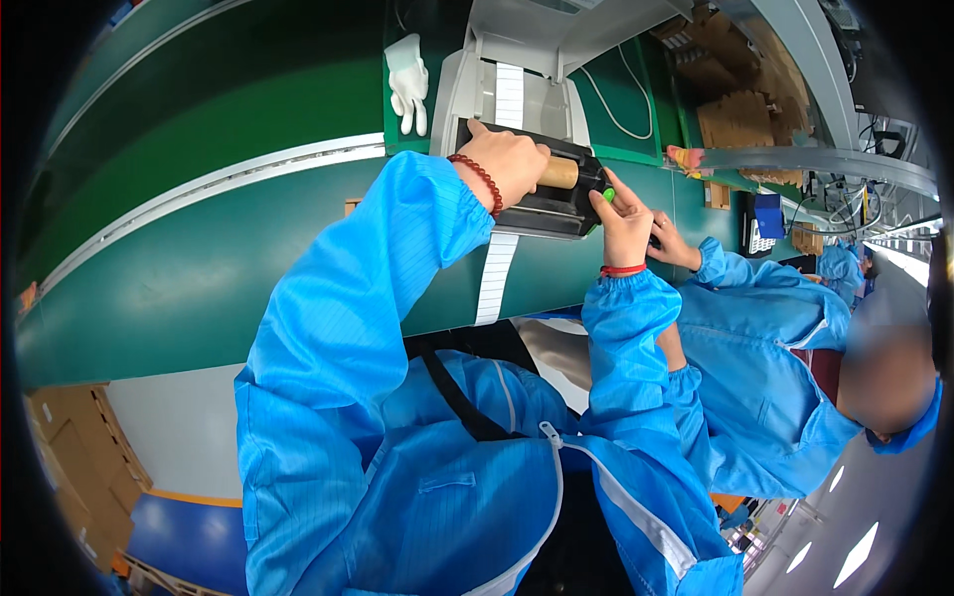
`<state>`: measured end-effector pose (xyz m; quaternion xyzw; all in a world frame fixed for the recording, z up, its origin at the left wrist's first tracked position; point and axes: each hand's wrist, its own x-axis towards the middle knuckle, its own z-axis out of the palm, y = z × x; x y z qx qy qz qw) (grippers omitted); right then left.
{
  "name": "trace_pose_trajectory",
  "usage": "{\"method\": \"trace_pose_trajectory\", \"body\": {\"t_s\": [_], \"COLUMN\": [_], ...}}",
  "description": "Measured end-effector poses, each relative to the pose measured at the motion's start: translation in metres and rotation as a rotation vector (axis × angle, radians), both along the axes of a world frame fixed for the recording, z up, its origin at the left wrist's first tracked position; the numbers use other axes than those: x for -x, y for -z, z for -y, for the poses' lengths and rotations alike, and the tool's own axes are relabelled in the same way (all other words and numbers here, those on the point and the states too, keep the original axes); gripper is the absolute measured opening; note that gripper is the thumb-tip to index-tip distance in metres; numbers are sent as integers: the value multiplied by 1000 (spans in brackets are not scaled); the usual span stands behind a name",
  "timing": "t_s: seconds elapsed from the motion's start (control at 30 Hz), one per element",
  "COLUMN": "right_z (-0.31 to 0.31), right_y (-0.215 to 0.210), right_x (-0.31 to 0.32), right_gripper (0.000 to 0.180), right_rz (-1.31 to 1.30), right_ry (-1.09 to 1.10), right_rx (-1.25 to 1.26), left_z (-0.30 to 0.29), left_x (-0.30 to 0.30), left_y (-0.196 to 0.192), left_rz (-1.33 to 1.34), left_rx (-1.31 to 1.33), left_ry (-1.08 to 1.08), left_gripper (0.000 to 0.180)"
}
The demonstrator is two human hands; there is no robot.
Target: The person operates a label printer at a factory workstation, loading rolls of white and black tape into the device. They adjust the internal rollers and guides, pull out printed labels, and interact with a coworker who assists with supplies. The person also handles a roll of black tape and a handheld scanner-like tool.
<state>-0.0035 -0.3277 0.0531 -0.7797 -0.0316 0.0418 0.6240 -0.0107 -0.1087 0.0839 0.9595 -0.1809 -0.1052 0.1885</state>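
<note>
Printer (547, 99) stands on the green worktop (248, 268), its lid (527, 45) raised, a white label strip (494, 278) extending toward me. My left grip (505, 162) lies on the black frame (542, 217), beside the brown roll (560, 173); my right grip (626, 230) meets the green knob (609, 195). I cannot tell whether either is clamped.

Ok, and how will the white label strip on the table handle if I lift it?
The white label strip looks thin and narrow, so it's probably floppy and light. It runs up to the label printer, so it may catch or tug there.
</note>
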Motion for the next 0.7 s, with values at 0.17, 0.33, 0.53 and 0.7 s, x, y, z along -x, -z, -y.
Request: {"method": "trace_pose_trajectory", "body": {"t_s": [0.17,0.33,0.53,0.7], "right_z": [-2,-8,-5,1], "right_y": [-2,-7,-7,-10], "right_x": [-1,0,1,2], "right_gripper": [42,42,42,46], "right_rz": [5,-6,-18,-64], "right_ry": [30,31,34,-28], "right_rx": [24,-44,19,-42], "left_z": [-2,-5,-4,-1], "left_x": [2,3,4,7], "left_y": [2,-2,-2,1], "left_rz": [62,65,56,135], "left_rx": [105,89,46,-3], "left_ry": [-55,-8,14,25], "left_gripper": [27,25,25,27]}}
